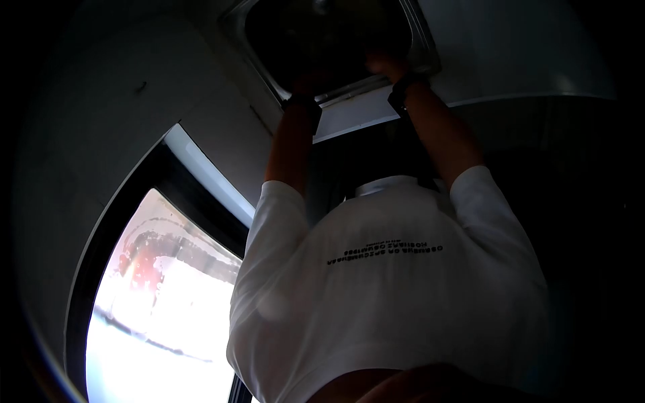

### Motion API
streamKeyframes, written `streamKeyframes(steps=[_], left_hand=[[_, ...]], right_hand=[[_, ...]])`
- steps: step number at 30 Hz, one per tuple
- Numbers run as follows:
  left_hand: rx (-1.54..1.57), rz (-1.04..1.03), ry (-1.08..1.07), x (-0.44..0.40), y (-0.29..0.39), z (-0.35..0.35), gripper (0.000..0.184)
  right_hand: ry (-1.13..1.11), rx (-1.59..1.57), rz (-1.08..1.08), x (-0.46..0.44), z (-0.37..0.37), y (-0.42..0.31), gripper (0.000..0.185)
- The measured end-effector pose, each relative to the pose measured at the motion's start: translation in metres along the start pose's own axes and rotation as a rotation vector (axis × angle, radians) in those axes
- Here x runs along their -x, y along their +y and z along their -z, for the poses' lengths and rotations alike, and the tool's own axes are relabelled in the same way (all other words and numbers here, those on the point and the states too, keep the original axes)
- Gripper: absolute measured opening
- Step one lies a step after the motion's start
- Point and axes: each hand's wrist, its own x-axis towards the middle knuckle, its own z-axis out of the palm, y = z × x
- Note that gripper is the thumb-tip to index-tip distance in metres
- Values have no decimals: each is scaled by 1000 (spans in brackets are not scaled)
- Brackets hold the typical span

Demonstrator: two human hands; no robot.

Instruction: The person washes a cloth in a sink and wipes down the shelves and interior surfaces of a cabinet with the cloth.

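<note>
Left hand and right hand were at the sink, twelve o'clock; finger closure could not be determined. Dimness warranted slow movements.

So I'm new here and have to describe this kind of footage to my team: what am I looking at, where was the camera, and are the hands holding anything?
There is no machine here: a person works with bare hands. The only picture comes from a camera on their head, aimed steeply down, so their own white shirt fills the lower part, its printed lettering upside down. Both arms reach away to a metal basin, apparently a sink, at the top. The right hand is dimly visible over it; the left hand is almost lost in shadow. Each wrist wears a dark band. Whether either hand holds something, or what lies in the basin, is too dark to tell. The bright area at left looks like a window in a dark frame.
</note>
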Motion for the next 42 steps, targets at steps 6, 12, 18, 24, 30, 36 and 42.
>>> streamKeyframes(steps=[6, 12, 18, 24, 30, 36, 42], left_hand=[[174, -158, 60, -8, -6, -7, 72], [758, -44, -27, 34, 28, 31, 79], [535, -472, 132, 36, 25, 33, 98], [99, -541, 468, 48, 46, 23, 101], [-105, -626, 624, 45, 56, 30, 103], [-88, -567, 443, 47, 62, 42, 84], [-531, -516, 530, 40, 59, 30, 83]], right_hand=[[60, -156, 120, 6, 18, -8, 44], [18, -1114, -61, 19, 22, -1, 57], [-63, -1470, -79, 40, 55, -42, 63], [-109, -1337, 81, 40, 53, -48, 70], [-34, -1283, 264, 42, 32, -45, 60], [-223, -985, 347, 29, 31, -28, 60], [-568, -1389, 152, 42, 71, -36, 65]])
